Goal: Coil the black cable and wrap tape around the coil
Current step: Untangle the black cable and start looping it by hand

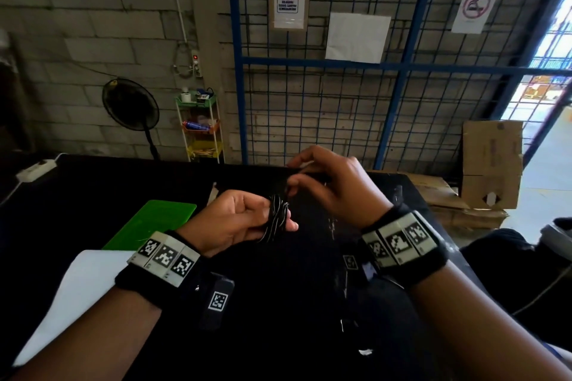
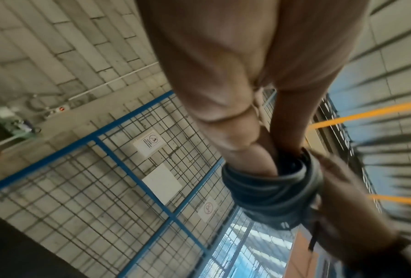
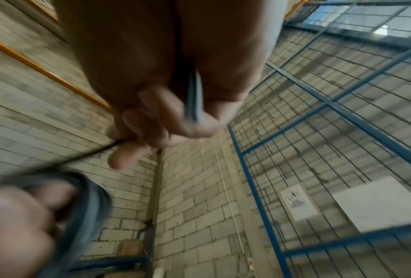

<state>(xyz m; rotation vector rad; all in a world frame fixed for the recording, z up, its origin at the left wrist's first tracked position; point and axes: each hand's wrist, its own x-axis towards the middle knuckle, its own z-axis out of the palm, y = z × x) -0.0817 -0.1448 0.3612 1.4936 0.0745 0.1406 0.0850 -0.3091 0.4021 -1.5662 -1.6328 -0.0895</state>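
The black cable (image 1: 277, 216) is wound in several loops around the fingers of my left hand (image 1: 247, 219), held above the black table. The left wrist view shows the coil (image 2: 271, 190) ringing the fingertips. My right hand (image 1: 312, 182) is just above and to the right of the coil, pinching the loose strand of cable (image 3: 90, 154) that runs taut from it to the coil (image 3: 87, 208). A thin dark strip (image 3: 192, 97) also runs between my right thumb and fingers. No roll of tape is visible.
A green board (image 1: 154, 219) lies on the black table (image 1: 93, 189) to the left of my hands, with a white sheet (image 1: 77, 294) nearer me. A blue wire-mesh fence (image 1: 340, 96) stands behind, cardboard boxes (image 1: 489, 164) at right, a fan (image 1: 131, 108) and shelf rack (image 1: 201, 127) at left.
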